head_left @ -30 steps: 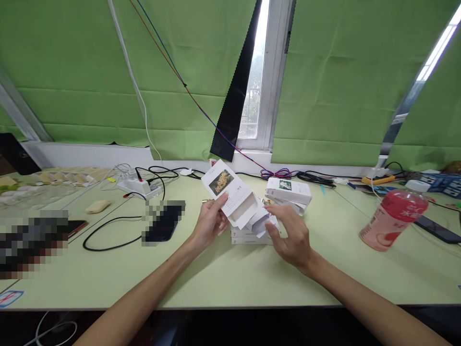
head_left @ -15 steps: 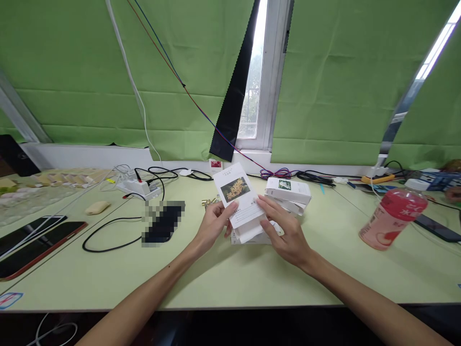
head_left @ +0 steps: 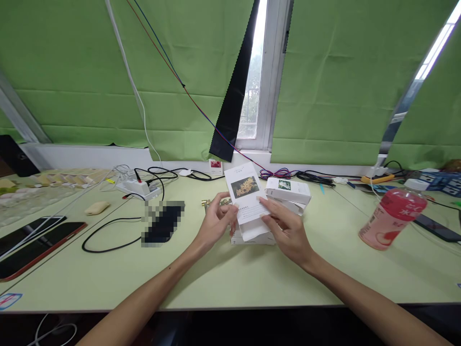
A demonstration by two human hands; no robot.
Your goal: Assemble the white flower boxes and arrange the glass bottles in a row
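A white paper box (head_left: 250, 204) with a picture of orange-yellow flowers and several printed lines is held up tilted above the table, its lower flap sticking out. Gripping its right edge, thumb in front, is my right hand (head_left: 290, 228). My left hand (head_left: 217, 221) is closed at the lower left edge, thumb at the border; its other fingertips are partly hidden. Under the held box lie more white boxes (head_left: 250, 239), mostly covered. Small brass-coloured metal pieces (head_left: 206, 203) show behind my left hand.
Stacked white boxes (head_left: 288, 189) stand behind my right hand. A pink drink bottle (head_left: 392, 218) is at the right. Phones (head_left: 43, 247) and a power strip (head_left: 139, 187) with a looping black cable are at the left. Bundled cables (head_left: 313, 177) run along the window wall.
The box has shifted slightly right and turned more upright. My left thumb has slid from its front face to its left edge. My right hand keeps its hold.
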